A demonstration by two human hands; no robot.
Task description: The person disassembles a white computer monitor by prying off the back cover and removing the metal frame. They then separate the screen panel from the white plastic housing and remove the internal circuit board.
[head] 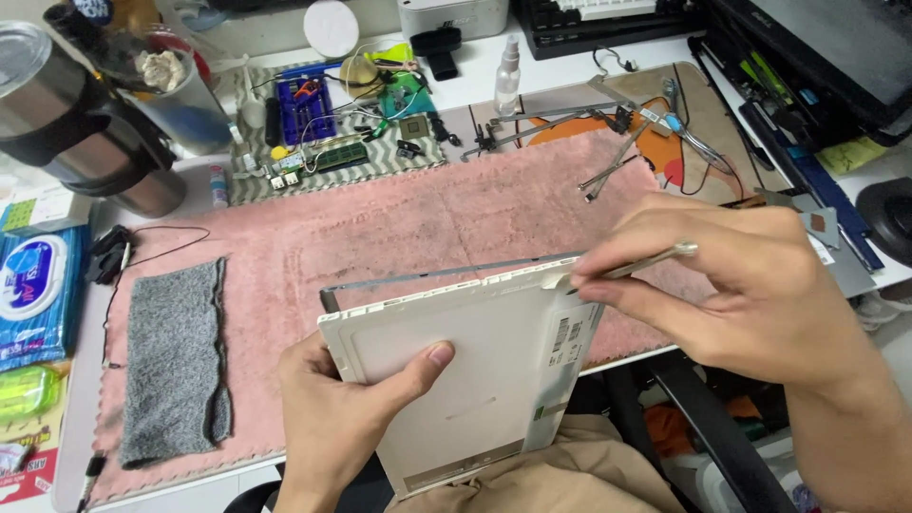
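White laptop lid panel (475, 370) held tilted over desk edge, above pink mat (380, 237). Left hand (332, 418) fingers clamped on lower left corner, thumb flat on face. Right hand (750, 285) pinching thin metal tool (655, 258) at top edge. Panel looks light, thin, bendy (probably cracks if twisted), so best gripped by edges. Grey cloth (176, 361) lying left.

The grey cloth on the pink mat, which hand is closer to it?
Left. The left hand grips the white panel just right of the grey cloth; the right hand is farther right, holding a thin metal tool.
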